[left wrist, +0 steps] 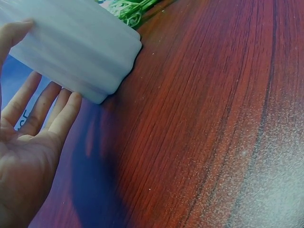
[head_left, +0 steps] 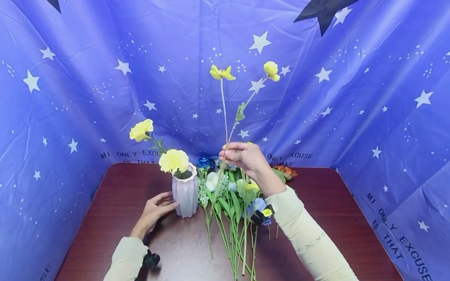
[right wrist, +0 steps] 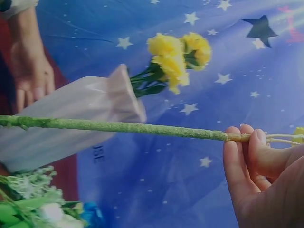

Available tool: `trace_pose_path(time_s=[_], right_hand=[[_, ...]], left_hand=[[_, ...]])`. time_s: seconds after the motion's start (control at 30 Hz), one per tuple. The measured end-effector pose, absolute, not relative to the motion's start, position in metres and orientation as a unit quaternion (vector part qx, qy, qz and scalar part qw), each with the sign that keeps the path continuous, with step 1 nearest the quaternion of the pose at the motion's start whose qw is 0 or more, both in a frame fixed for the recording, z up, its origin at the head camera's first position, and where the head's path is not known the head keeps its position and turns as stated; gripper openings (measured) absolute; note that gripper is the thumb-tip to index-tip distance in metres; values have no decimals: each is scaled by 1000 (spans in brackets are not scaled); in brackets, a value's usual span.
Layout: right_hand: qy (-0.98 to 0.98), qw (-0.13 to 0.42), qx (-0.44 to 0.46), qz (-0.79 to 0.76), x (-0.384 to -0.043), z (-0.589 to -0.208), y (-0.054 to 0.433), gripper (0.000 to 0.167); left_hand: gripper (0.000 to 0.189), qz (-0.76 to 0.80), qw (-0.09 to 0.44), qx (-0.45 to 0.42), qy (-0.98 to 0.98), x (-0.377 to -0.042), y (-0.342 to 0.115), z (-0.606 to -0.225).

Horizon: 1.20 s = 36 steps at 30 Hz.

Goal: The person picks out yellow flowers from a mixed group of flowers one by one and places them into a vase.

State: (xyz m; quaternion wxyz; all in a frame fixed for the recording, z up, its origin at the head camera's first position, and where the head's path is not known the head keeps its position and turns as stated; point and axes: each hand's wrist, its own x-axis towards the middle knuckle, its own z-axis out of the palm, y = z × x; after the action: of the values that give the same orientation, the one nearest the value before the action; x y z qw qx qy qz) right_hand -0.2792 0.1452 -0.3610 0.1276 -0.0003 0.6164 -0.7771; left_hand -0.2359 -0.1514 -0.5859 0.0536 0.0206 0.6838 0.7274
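Between thumb and fingertips, my right hand point(head_left: 245, 156) pinches a yellow flower stem point(right wrist: 142, 127). Above the fingers the stem forks into two thin branches, each topped by a yellow bloom point(head_left: 271, 71). Its green lower part points down over the bunch of flowers. At the left side of a pale fluted vase point(head_left: 186, 195), my left hand point(head_left: 156, 212) touches the wall with its thumb and fairly straight fingertips point(left wrist: 74, 99). The vase stands upright and bears yellow carnations point(head_left: 174, 160), one low at the rim and another leaning out to the left.
Right of the vase lies a bunch of artificial flowers with green stems point(head_left: 236, 244) toward me, including blue flowers point(head_left: 206, 162), white buds and an orange bloom point(head_left: 286, 171). A blue star-printed cloth point(head_left: 182, 49) surrounds the dark red wooden table point(head_left: 173, 274) at back and sides.
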Motion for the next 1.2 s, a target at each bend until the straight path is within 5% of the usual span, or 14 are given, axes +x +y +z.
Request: trace_pose_path(time_s=[0.73, 1.2], right_hand=[[545, 2, -108, -832, -279, -298, 151, 38], [530, -15, -147, -835, -285, -282, 146, 35]], left_hand=[[59, 724, 59, 24, 687, -236, -152, -583], [59, 718, 61, 20, 693, -235, -152, -582]])
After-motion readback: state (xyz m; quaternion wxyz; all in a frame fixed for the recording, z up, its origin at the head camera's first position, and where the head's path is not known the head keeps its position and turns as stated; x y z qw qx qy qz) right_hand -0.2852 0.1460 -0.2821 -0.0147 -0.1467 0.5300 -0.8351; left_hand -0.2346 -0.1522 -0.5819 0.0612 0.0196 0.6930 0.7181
